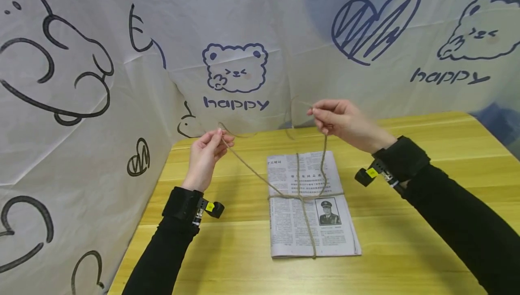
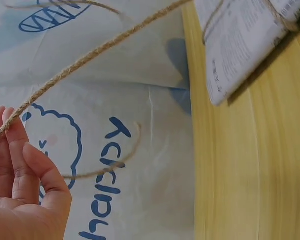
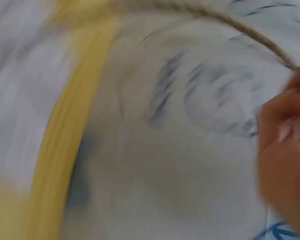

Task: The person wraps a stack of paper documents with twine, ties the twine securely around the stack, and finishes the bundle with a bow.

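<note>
- Pale cloth point(image 1: 308, 69) printed with bears, hearts and the word "happy" hung behind and to the left of a yellow wood-grain table point(image 1: 227, 250).
- On that table, right of centre in the head view, lay a flat stack of folded newspaper point(image 1: 284, 227), a printed portrait point(image 1: 329, 211) on its upper sheet.
- Brown string point(image 1: 300, 196) went around the stack both ways, crossing near the middle of its face; from there one strand rose to each hand.
- The left hand point(image 1: 205, 155) pinched its strand near thumb and fingertips, the stretch down to the crossing fairly straight; a loose tail curved away past the fingers.
- The right hand point(image 1: 345, 121), raised beyond the stack's far edge, had its fingers curled and pinched the other strand, which dropped in a bend to the paper.
- The left wrist view showed the string's twisted fibres and the stack's side, which were harder to see from the head.
- The right wrist view was blurred; string reached the curled fingers there, but exactly where thumb met finger I could not tell.
</note>
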A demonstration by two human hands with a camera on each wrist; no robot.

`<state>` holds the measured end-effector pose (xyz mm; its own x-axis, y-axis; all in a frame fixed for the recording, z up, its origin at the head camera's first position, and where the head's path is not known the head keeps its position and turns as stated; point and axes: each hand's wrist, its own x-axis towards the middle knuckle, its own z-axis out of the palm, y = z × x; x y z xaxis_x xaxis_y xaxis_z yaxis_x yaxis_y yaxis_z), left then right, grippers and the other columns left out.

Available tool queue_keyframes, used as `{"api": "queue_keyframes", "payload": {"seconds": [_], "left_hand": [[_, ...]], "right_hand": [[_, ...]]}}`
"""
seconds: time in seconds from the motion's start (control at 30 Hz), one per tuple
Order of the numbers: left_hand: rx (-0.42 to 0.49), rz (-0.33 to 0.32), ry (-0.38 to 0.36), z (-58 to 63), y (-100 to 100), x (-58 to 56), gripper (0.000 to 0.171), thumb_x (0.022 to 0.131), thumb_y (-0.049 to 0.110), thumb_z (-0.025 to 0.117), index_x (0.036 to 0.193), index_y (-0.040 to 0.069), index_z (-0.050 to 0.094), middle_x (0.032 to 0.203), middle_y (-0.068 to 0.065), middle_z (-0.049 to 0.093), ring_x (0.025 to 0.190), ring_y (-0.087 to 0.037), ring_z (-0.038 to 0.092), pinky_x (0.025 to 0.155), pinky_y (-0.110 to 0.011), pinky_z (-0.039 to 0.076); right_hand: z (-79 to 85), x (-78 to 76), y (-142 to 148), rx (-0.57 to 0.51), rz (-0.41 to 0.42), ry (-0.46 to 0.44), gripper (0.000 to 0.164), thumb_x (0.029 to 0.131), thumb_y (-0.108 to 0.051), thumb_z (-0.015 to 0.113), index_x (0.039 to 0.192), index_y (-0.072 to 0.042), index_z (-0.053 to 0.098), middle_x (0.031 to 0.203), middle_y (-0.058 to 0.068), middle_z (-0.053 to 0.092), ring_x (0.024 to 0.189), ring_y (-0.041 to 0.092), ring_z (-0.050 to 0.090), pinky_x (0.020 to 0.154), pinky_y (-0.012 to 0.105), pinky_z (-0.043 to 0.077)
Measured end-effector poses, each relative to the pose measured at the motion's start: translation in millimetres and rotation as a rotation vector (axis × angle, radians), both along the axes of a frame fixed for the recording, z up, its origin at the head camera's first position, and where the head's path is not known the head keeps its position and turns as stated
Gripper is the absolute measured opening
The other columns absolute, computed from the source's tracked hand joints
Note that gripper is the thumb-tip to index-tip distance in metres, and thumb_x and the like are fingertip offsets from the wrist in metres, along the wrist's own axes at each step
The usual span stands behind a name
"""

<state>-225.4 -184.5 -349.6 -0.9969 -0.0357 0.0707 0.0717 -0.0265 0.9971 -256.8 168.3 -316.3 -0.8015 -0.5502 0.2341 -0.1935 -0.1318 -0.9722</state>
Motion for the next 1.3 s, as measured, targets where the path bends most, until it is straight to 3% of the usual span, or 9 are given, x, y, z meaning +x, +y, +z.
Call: {"api": "queue_keyframes", "payload": {"seconds": [0.13,0.2,0.27,0.53,0.67,0.87,1.0,1.13,1.3], "left_hand": [[-0.051,0.008,0.010,-4.0,-3,-0.8,0.021,0.106,0.032,0.052,0.113,0.018,0.065,0.090,0.015,0.074,0.088,-0.002,0.070,0.084,-0.019,0.052],[-0.089,0.008,0.020,-5.5,-4,-1.9,0.026,0.106,0.032,0.052,0.119,0.013,0.064,0.090,0.016,0.074,0.088,-0.002,0.069,0.086,-0.020,0.053],[-0.124,0.011,0.030,-5.8,-3,-2.8,0.031,0.106,0.030,0.052,0.125,0.008,0.064,0.089,0.017,0.073,0.087,-0.002,0.069,0.087,-0.021,0.054],[-0.212,-0.012,0.052,1.4,6,-9.2,0.038,0.106,0.030,0.052,0.132,0.004,0.062,0.091,0.016,0.071,0.086,-0.002,0.068,0.086,-0.020,0.053],[-0.263,-0.045,0.091,6.5,15,-15.7,0.035,0.106,0.028,0.053,0.130,0.003,0.064,0.092,0.014,0.071,0.088,-0.004,0.068,0.090,-0.028,0.054],[-0.318,-0.087,0.133,8.9,32,-26.9,0.032,0.106,0.021,0.054,0.127,0.000,0.065,0.106,-0.015,0.073,0.085,-0.004,0.067,0.089,-0.025,0.054],[-0.332,-0.118,0.135,6.9,46,-34.3,0.031,0.106,0.017,0.053,0.127,-0.002,0.065,0.113,-0.026,0.070,0.083,-0.002,0.065,0.088,-0.022,0.054],[-0.318,-0.133,0.108,4.7,61,-37.9,0.030,0.106,0.017,0.053,0.127,-0.001,0.065,0.113,-0.024,0.071,0.083,-0.004,0.065,0.086,-0.023,0.053],[-0.206,-0.146,0.049,1.9,80,-39.5,0.032,0.106,0.021,0.053,0.128,0.001,0.065,0.105,-0.009,0.073,0.092,-0.014,0.068,0.085,-0.022,0.052]], "right_hand": [[-33.1,-9.8,4,0.519,-0.197,0.151,0.024,0.106,-0.021,0.053,0.112,-0.003,0.068,0.078,0.001,0.061,0.067,0.012,0.053,0.059,0.024,0.042],[-48.6,-12.8,8,0.627,-0.227,0.170,0.026,0.107,-0.021,0.052,0.112,-0.002,0.068,0.078,0.004,0.060,0.065,0.014,0.053,0.057,0.026,0.039],[-59.3,-13.8,12,0.663,-0.236,0.167,0.027,0.107,-0.021,0.052,0.115,-0.002,0.069,0.078,0.005,0.060,0.064,0.014,0.052,0.057,0.027,0.038],[-68.7,-11.8,15,0.600,-0.255,0.219,0.024,0.105,-0.021,0.056,0.111,-0.003,0.072,0.076,0.003,0.059,0.066,0.015,0.055,0.058,0.025,0.041],[-67.2,-10.7,13,0.552,-0.272,0.275,0.021,0.104,-0.019,0.058,0.108,-0.004,0.072,0.082,0.008,0.063,0.070,0.015,0.059,0.063,0.025,0.048],[-62.7,-8.3,10,0.493,-0.247,0.360,0.017,0.102,-0.012,0.060,0.110,-0.004,0.073,0.103,0.013,0.073,0.081,0.009,0.066,0.069,0.024,0.052],[-60.9,-7.4,6,0.456,-0.211,0.385,0.016,0.101,-0.008,0.060,0.110,-0.003,0.073,0.102,0.014,0.073,0.079,0.007,0.063,0.068,0.022,0.050],[-59.8,-8.1,1,0.413,-0.199,0.409,0.015,0.101,-0.007,0.060,0.109,-0.003,0.073,0.098,0.010,0.073,0.075,0.008,0.060,0.067,0.023,0.049],[-59.0,-9.9,-6,0.353,-0.212,0.387,0.015,0.101,-0.009,0.060,0.109,-0.002,0.072,0.095,-0.004,0.070,0.079,0.007,0.062,0.072,0.023,0.051]]}}
